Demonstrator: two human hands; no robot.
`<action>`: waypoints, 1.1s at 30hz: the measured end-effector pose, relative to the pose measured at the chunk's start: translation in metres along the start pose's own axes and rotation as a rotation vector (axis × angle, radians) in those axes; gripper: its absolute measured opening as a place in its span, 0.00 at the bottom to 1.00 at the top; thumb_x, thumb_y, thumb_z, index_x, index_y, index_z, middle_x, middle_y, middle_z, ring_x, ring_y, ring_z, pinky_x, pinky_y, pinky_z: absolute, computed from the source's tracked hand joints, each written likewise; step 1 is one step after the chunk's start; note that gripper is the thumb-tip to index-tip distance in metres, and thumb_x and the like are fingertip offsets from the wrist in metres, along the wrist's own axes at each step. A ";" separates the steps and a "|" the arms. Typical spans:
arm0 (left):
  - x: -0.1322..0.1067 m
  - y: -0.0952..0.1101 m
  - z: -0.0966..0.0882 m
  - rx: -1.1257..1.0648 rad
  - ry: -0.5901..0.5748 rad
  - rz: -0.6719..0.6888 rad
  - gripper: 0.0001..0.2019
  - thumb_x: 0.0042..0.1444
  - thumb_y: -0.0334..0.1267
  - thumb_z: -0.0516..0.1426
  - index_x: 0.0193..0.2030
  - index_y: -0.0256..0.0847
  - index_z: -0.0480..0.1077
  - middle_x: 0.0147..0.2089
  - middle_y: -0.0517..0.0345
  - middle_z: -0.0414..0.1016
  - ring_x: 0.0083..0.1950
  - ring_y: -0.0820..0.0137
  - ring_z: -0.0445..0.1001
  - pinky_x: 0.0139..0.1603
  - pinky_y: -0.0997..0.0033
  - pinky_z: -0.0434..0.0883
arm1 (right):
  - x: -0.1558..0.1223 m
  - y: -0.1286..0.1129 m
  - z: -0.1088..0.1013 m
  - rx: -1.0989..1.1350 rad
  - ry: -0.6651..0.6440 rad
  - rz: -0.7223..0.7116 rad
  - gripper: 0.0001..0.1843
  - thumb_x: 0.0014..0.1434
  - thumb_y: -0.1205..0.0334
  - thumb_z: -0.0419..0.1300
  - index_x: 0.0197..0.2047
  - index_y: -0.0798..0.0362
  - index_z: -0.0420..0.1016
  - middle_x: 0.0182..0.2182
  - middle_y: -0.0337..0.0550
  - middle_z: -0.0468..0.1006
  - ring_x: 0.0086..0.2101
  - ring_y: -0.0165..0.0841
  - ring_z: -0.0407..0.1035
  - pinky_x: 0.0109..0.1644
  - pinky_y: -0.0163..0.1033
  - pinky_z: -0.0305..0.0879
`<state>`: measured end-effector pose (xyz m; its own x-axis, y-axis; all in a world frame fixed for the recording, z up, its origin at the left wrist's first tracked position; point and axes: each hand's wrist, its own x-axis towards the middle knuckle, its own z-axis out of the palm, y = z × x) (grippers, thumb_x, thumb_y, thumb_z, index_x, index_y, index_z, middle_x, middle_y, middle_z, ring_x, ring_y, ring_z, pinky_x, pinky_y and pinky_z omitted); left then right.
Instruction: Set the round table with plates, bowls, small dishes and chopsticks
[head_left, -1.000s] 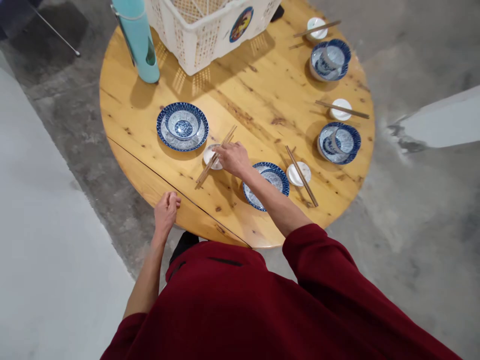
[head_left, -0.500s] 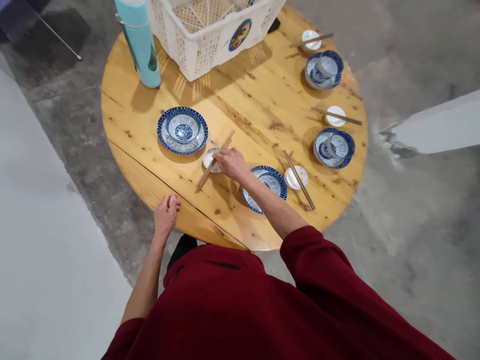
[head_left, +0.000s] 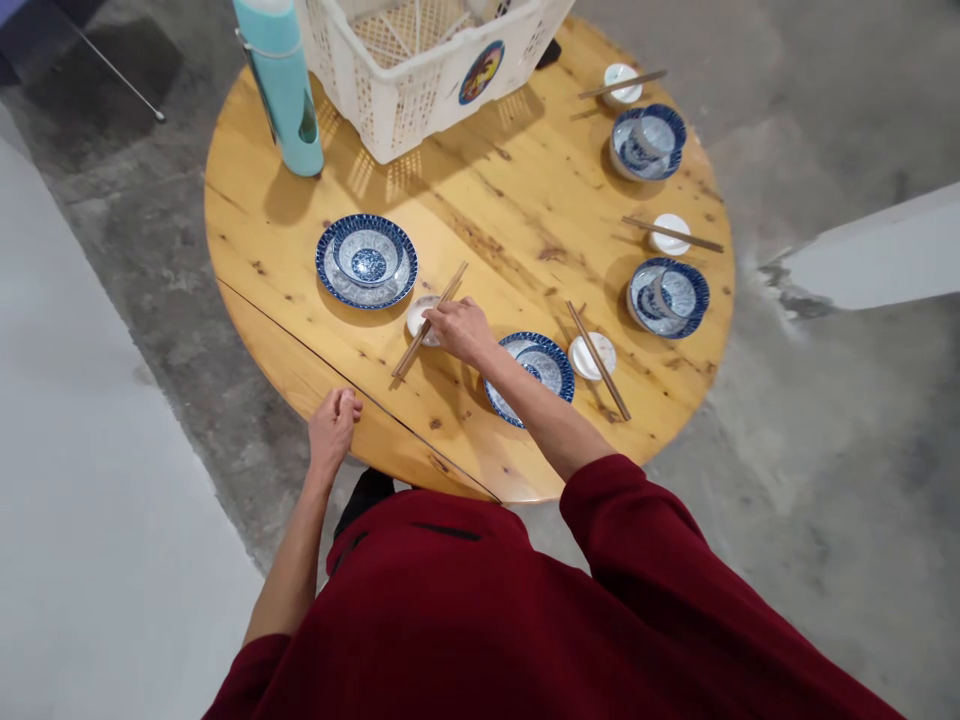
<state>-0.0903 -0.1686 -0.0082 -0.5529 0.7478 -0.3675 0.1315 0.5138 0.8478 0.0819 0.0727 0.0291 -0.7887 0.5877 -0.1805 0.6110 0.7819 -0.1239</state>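
Note:
My right hand (head_left: 463, 328) pinches a pair of wooden chopsticks (head_left: 409, 360) lying slantwise across a small white dish (head_left: 417, 316). Its fingertips are over the dish, hiding part of it. Beneath my right forearm, a blue-and-white plate with a bowl (head_left: 553, 372) is partly covered. To the upper left of the dish stands another patterned plate (head_left: 327, 276) with a bowl (head_left: 367, 250) on it. My left hand (head_left: 331, 430) is at the near edge of the round wooden table (head_left: 487, 230), fingers curled in, with nothing visible in them.
A white plastic basket (head_left: 409, 125) and a turquoise bottle (head_left: 296, 110) stand at the back. On the right are a white dish with chopsticks (head_left: 592, 356), two stacked bowl sets (head_left: 667, 298), and two more dishes with chopsticks (head_left: 671, 234). A white post (head_left: 877, 250) is beyond.
The view has shifted very slightly. Both hands, the chopsticks and the dishes appear in nearly the same places.

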 end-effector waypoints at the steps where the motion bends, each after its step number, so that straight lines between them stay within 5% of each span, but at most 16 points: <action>1: 0.000 0.000 0.000 0.001 0.000 0.005 0.19 0.66 0.54 0.50 0.41 0.42 0.73 0.37 0.54 0.81 0.35 0.68 0.79 0.40 0.69 0.74 | -0.001 0.000 0.000 -0.005 0.001 0.001 0.19 0.67 0.69 0.53 0.56 0.55 0.78 0.45 0.56 0.82 0.47 0.46 0.73 0.49 0.45 0.53; 9: -0.002 -0.007 -0.001 -0.003 0.003 0.030 0.19 0.66 0.53 0.50 0.42 0.41 0.73 0.37 0.54 0.81 0.34 0.69 0.79 0.38 0.71 0.74 | -0.014 -0.002 -0.015 -0.019 0.041 0.047 0.25 0.67 0.70 0.53 0.66 0.55 0.71 0.48 0.57 0.83 0.46 0.45 0.73 0.51 0.45 0.54; 14: -0.017 -0.006 -0.012 0.004 -0.003 0.045 0.18 0.65 0.53 0.49 0.40 0.43 0.72 0.36 0.54 0.80 0.34 0.68 0.79 0.37 0.70 0.74 | -0.061 -0.023 -0.020 0.111 0.119 0.131 0.23 0.71 0.63 0.49 0.64 0.56 0.74 0.43 0.56 0.84 0.43 0.44 0.75 0.51 0.45 0.58; 18: -0.038 -0.001 -0.022 0.051 -0.009 0.064 0.17 0.64 0.55 0.49 0.39 0.45 0.71 0.35 0.55 0.81 0.35 0.66 0.80 0.38 0.69 0.75 | -0.136 -0.064 0.004 0.287 0.085 0.198 0.23 0.71 0.60 0.48 0.57 0.53 0.81 0.37 0.53 0.85 0.39 0.44 0.77 0.48 0.46 0.65; 23: -0.052 -0.005 -0.016 0.160 -0.100 0.119 0.17 0.65 0.54 0.47 0.37 0.48 0.70 0.32 0.58 0.81 0.33 0.65 0.80 0.38 0.68 0.73 | -0.215 -0.122 0.066 0.542 0.137 0.439 0.24 0.69 0.55 0.46 0.51 0.41 0.84 0.43 0.49 0.87 0.40 0.47 0.82 0.46 0.49 0.75; 26: -0.053 -0.004 -0.005 0.229 -0.204 0.162 0.17 0.65 0.52 0.46 0.38 0.49 0.71 0.33 0.57 0.81 0.35 0.64 0.81 0.39 0.68 0.73 | -0.235 -0.137 0.084 0.661 0.161 0.481 0.22 0.68 0.53 0.48 0.49 0.35 0.84 0.45 0.45 0.87 0.43 0.48 0.83 0.47 0.52 0.77; 33: -0.056 0.010 0.013 0.338 -0.345 0.313 0.17 0.66 0.51 0.46 0.42 0.50 0.73 0.41 0.52 0.85 0.44 0.60 0.85 0.44 0.65 0.75 | -0.244 -0.128 0.073 0.687 0.224 0.568 0.23 0.68 0.54 0.48 0.48 0.42 0.85 0.44 0.49 0.87 0.43 0.46 0.83 0.48 0.49 0.76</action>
<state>-0.0467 -0.1996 0.0162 -0.1519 0.9507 -0.2705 0.5330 0.3092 0.7876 0.2013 -0.1855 0.0177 -0.3089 0.9282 -0.2073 0.7607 0.1103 -0.6396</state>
